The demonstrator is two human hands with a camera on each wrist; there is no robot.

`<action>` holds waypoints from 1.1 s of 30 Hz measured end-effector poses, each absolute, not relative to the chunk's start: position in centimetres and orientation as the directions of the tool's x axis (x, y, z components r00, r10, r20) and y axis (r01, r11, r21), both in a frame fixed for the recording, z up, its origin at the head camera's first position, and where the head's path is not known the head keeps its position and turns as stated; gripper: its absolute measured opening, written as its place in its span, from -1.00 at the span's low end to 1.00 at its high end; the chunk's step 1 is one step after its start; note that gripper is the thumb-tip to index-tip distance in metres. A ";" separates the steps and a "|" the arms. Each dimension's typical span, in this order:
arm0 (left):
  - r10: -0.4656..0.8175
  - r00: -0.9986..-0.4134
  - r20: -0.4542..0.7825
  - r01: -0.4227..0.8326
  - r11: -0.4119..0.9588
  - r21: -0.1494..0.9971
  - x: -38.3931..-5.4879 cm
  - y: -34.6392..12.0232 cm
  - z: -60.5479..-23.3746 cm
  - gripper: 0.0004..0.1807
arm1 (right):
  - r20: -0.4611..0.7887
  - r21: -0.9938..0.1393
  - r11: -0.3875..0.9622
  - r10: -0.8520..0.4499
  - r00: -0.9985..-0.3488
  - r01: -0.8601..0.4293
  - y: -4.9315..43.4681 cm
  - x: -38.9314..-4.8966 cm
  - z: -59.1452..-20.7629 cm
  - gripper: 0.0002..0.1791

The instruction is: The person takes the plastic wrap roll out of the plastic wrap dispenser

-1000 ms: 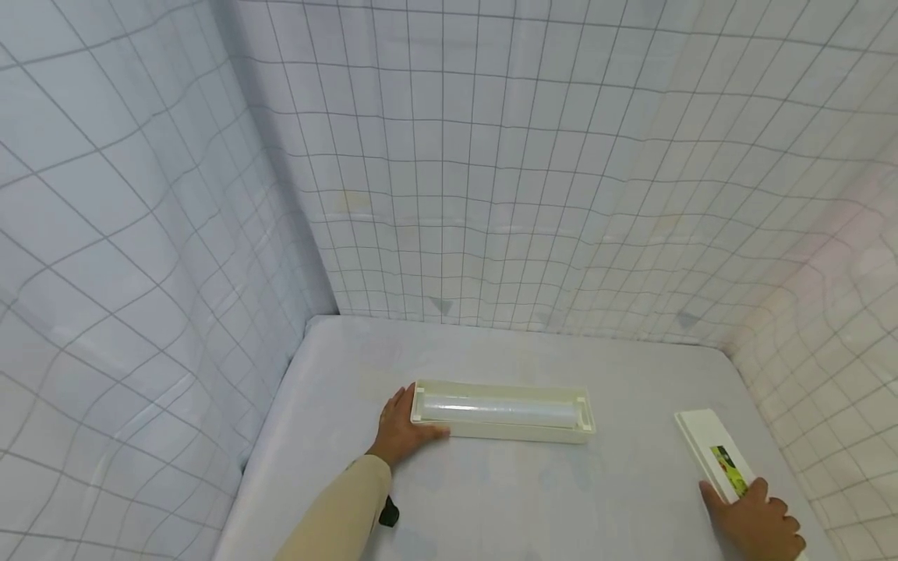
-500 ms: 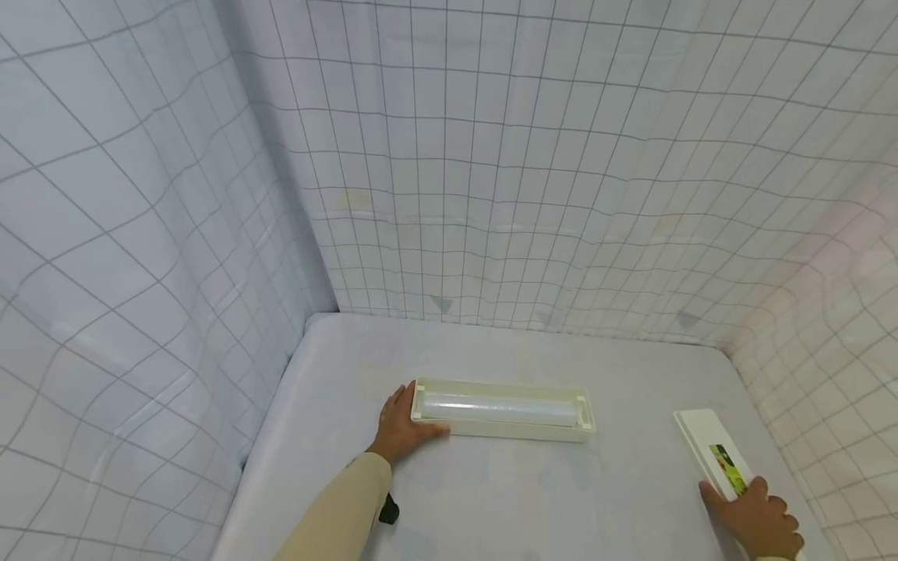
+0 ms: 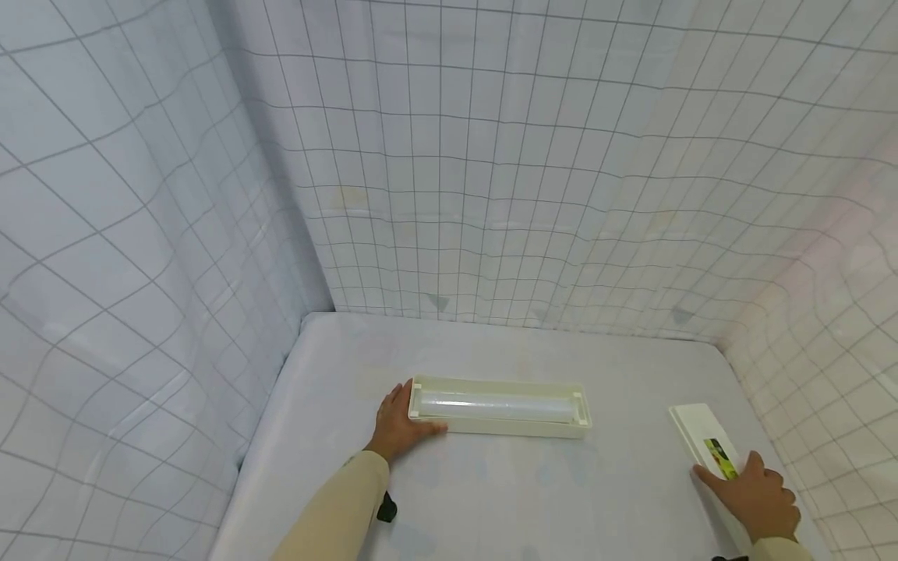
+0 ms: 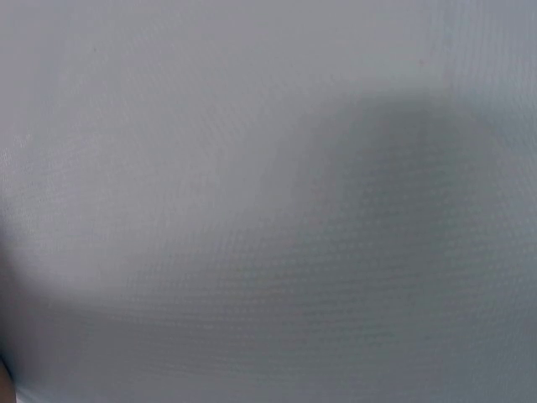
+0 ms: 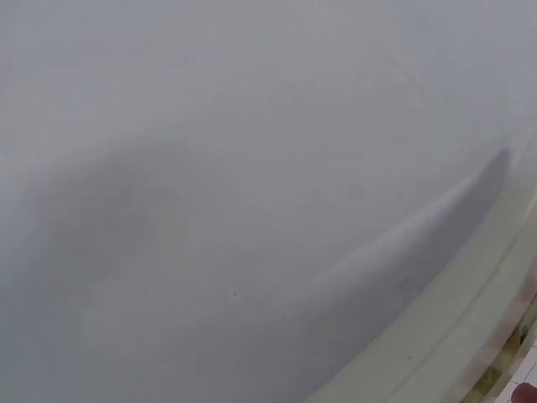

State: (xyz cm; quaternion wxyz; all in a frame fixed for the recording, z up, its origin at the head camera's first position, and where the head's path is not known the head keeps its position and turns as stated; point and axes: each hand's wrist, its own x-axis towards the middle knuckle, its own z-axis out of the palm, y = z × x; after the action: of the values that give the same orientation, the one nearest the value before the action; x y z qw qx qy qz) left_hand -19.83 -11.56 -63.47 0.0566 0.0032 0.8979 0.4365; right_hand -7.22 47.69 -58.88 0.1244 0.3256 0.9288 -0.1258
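A long cream plastic box [image 3: 519, 428] lies uncovered on the white surface in the head view. Inside it is a roll of cling film [image 3: 496, 406]. My left hand [image 3: 397, 427] grips the box's left end, thumb along the front wall and fingers round the far side. To the right, my right hand [image 3: 756, 499] holds a long white lid [image 3: 697, 427] with a yellow-green label, thumb on one edge and fingers over the other. Its near part is hidden by the hand. The lid's pale edge [image 5: 445, 344] crosses the right wrist view's lower right corner.
The white-covered table [image 3: 505, 499] is enclosed by a checked sheet at the back [image 3: 484, 195], left [image 3: 140, 273] and right [image 3: 842, 312]. A small black object [image 3: 387, 508] sits beside the left sleeve. The left wrist view shows mostly white cloth [image 4: 252, 210].
The right hand has shifted slightly up and left in the head view, with a little more of its sleeve showing. The box and left hand look nearly unmoved.
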 end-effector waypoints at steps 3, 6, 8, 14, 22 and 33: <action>0.055 -0.994 -0.091 -0.038 0.620 0.783 -19.8 -11.6 -63.4 0.24 | -0.306 -0.153 0.769 0.561 -0.769 0.621 47.6 -7.8 -58.1 0.48; 0.055 -0.994 -0.092 -0.039 0.619 0.784 -19.7 -11.7 -63.2 0.26 | -0.300 -0.164 0.782 0.541 -0.786 0.601 47.4 -8.5 -57.2 0.50; 0.055 -0.994 -0.094 -0.040 0.622 0.782 -19.7 -11.7 -63.2 0.26 | -0.283 -0.176 0.803 0.512 -0.811 0.569 47.2 -8.9 -56.7 0.49; 0.050 -0.995 -0.091 -0.040 0.624 0.780 -19.8 -11.7 -63.4 0.27 | -0.197 -0.212 0.871 0.406 -0.893 0.443 46.5 -10.3 -55.3 0.43; 0.052 -0.995 -0.090 -0.038 0.625 0.780 -19.8 -11.7 -63.3 0.26 | -0.087 -0.273 0.891 0.354 -0.931 0.364 44.2 -11.8 -53.5 0.39; 0.048 -0.993 -0.108 -0.056 0.614 0.788 -19.6 -11.5 -63.0 0.26 | 0.019 -0.295 0.925 0.256 -0.967 0.239 41.1 -13.5 -50.9 0.34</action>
State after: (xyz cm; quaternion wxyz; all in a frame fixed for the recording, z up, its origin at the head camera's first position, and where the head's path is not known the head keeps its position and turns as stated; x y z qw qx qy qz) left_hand -19.62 -11.54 -63.00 0.0592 -0.0020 0.8963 0.4395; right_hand -13.53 41.11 -50.91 -0.0286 0.1262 0.9807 -0.1468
